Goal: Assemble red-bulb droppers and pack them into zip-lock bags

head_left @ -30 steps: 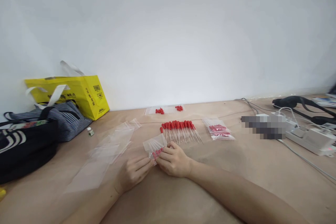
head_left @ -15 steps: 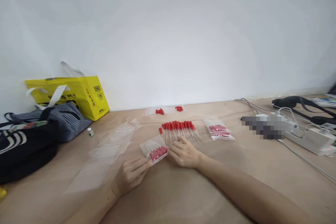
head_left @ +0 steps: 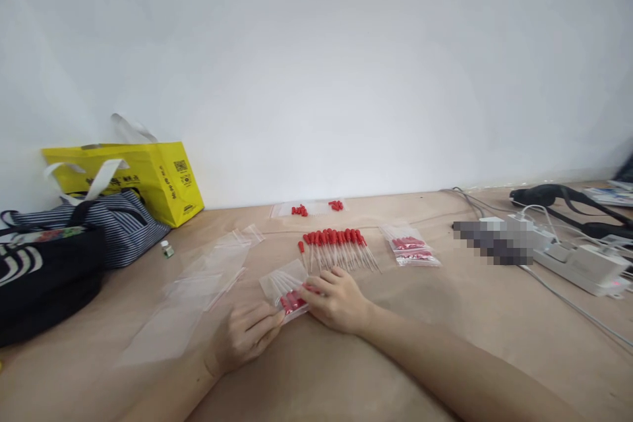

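Note:
A clear zip bag [head_left: 283,280] holds several droppers with red rubber bulbs, their pale stems pointing away from me. My left hand [head_left: 251,335] pinches the bag's near left corner. Over its right side lies my right hand [head_left: 340,300], fingers curled on the bag's edge and covering some of the bulbs; the thumb is hidden. Just beyond my right hand, a row of loose droppers [head_left: 333,239] is spread on the table, bulbs at the far end. Filled zip bags [head_left: 410,247] of droppers lie stacked to the right.
Flat zip bags [head_left: 190,306] overlap at left. Near the wall, another clear bag [head_left: 316,208] lies with small red bulbs [head_left: 299,210]. A small bottle [head_left: 167,249], a yellow bag [head_left: 173,184] and a dark bag [head_left: 54,283] stand left. A power strip [head_left: 583,264] with cables lies right.
My right hand has moved left and nearer to me, onto the bag's right side, and now covers some red bulbs. The left hand still pinches the bag's corner.

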{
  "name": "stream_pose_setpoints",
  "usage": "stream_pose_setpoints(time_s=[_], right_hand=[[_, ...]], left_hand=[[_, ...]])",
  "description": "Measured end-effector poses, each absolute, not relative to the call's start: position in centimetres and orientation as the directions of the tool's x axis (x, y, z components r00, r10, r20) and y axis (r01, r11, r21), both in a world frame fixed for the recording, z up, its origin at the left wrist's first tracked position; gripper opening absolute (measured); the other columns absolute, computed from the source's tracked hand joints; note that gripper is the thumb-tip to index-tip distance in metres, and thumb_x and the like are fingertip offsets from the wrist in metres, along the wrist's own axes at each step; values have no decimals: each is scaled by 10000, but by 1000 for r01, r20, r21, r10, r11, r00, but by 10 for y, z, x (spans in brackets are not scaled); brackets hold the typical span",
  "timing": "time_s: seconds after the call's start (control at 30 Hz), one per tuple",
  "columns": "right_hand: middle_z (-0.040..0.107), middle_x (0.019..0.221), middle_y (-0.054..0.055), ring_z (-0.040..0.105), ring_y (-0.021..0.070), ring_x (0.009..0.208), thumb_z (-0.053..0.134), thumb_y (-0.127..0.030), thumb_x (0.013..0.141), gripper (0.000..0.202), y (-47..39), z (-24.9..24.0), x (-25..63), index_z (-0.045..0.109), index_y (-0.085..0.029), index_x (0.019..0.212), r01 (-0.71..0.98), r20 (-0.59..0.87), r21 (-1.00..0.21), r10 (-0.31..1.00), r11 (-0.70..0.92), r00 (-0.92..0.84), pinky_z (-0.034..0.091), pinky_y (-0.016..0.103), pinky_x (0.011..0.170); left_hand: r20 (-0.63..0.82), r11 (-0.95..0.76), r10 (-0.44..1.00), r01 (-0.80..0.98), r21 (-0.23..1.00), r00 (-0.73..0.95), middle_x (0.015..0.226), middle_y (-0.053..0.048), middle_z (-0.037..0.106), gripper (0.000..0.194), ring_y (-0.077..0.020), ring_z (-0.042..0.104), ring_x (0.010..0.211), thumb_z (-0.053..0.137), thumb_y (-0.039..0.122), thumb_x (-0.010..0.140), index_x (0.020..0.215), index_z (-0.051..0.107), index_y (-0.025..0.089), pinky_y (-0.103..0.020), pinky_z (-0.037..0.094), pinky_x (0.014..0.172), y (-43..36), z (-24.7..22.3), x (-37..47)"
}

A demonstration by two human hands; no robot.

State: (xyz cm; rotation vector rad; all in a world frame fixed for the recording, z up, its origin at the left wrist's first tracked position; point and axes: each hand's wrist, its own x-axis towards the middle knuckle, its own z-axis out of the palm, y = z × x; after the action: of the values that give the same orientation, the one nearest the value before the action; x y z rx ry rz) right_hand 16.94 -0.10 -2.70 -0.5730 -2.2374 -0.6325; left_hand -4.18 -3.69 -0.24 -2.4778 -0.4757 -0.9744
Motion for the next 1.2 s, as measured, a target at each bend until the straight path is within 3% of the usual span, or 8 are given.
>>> stream_pose_setpoints(time_s=[0.17,0.27,0.43,0.53,0.63,0.73,0.97,1.2], right_hand=[[610,686,1,458,109,530,460,-177,780,139,-6,-31,162,587,-175,836,576,784,285,158,766,-600,256,262,451],[626,719,6,496,92,526,423,-168,794,202,-7,-25,176,600,-177,890,568,860,157,172,808,-481,319,236,451],[624,829,33,581,109,665,394,-154,817,247,3,-6,230,616,-219,904,559,901,-288,418,777,-116,449,215,554],[617,813,42,584,124,623,419,-208,812,222,17,-7,279,631,-213,880,671,882,-389,465,632,74,460,231,545],[628,850,59,591,140,655,425,-229,810,233,33,-20,327,642,-197,889,842,883,-308,463,444,79,445,234,559],[634,858,60,588,144,650,395,-237,820,269,43,-37,358,651,-197,890,936,857,-186,516,297,7,425,238,545],[629,851,55,576,161,717,407,-150,754,284,45,-47,371,673,-213,830,954,720,-97,682,283,-129,416,265,626],[607,812,49,543,168,731,430,-112,703,271,30,-34,356,660,-209,808,951,799,-139,599,277,-58,357,322,699]], left_hand=[[725,-858,204,477,-192,658,729,-33,639,145,-132,597,645,475,246,819,895,571,169,-231,489,599,-36,3,-49],[764,-738,394,671,-69,511,804,-62,635,204,-166,586,747,396,232,838,908,575,164,-277,470,683,-26,5,-61],[592,-108,801,994,-10,93,1063,-144,565,402,-322,477,1024,451,414,737,1015,579,153,-457,374,835,-6,4,-86],[336,164,929,987,-4,-153,1213,-209,460,600,-424,333,1149,422,531,722,1160,499,127,-585,299,835,-2,4,-97],[152,230,962,973,9,-229,1262,-246,394,692,-430,331,1155,333,570,757,1249,390,86,-591,315,812,-1,6,-103],[85,206,975,978,-14,-204,1152,-255,497,637,-373,481,1047,284,478,801,1234,375,19,-473,404,776,1,6,-105],[153,45,988,988,-146,-22,862,-197,633,390,-306,604,813,244,195,803,834,608,57,-400,436,703,-1,2,-103],[289,60,957,959,-277,23,660,-126,652,368,-286,628,640,272,168,799,661,612,139,-372,461,548,-8,13,-94]])
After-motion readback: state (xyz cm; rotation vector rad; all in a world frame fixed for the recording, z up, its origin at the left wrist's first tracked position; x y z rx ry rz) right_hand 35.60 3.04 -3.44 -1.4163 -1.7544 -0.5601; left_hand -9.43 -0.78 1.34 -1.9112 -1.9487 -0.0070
